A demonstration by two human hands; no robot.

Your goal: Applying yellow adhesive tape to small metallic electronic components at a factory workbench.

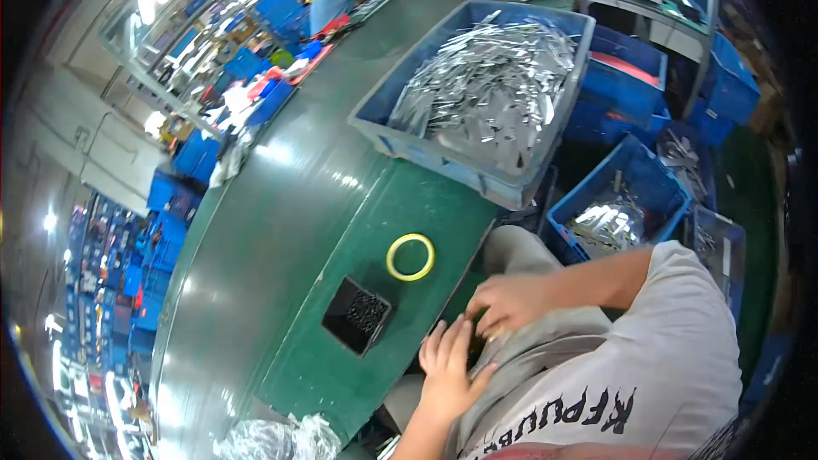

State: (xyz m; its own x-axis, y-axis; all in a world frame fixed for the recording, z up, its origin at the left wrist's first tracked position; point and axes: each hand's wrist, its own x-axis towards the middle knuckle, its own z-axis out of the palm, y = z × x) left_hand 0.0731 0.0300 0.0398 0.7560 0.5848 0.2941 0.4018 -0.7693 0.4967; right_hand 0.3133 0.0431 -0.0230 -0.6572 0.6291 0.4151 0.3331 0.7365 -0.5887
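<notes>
Both hands are held together over the lap, just off the near edge of the table [443, 213]. Left hand [447, 366]: fingers nearly straight, thumb spread apart. Right hand [509, 302]: fingers curled, tips brought up to the left fingertips. Whether anything small is pinched in either grip cannot be told; the spot is blurred and half covered by the fingers.

Black box [339, 313] with small black pieces [368, 315]: set on the table, inward from the near edge, ahead of the left hand and nearer to it than to the right. One side is lined up roughly along the near edge; no clear long axis is shown. Yellow ring [429, 271]: laid flat near the same edge, to the right of the box and apart from it, ahead of the meeting fingertips, perhaps slightly closer to the right hand. Neither is touched.

Large bin [511, 189] of metal strips [490, 77] is stood farther right on the table; clear plastic [311, 439] is bunched at the left.
</notes>
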